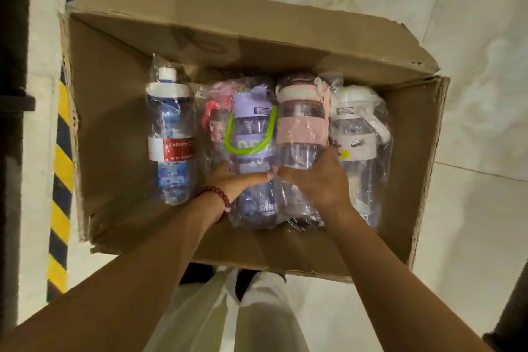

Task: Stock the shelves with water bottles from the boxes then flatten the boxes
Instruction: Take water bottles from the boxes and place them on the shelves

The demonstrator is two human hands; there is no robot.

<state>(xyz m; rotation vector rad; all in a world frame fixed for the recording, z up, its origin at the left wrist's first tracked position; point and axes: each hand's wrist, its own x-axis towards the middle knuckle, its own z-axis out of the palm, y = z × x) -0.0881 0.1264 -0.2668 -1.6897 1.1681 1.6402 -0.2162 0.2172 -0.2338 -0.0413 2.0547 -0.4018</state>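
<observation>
An open cardboard box (114, 111) sits on the floor below me. Several plastic-wrapped water bottles lie side by side in it: a blue one (171, 134) at the left, a red-capped one (213, 120) half hidden, a purple one with a green strap (251, 128), a pink one (301, 126) and a white one (357, 128). My left hand (237, 180), with a red bead bracelet on the wrist, grips the lower half of the purple bottle. My right hand (317, 177) grips the lower part of the pink bottle.
The box's far flap (257, 31) stands open and the right flap (423, 166) is upright. A yellow-and-black striped strip (61, 168) runs along the floor on the left beside a dark post. Pale tiled floor (471, 66) surrounds the box. My white trousers show below.
</observation>
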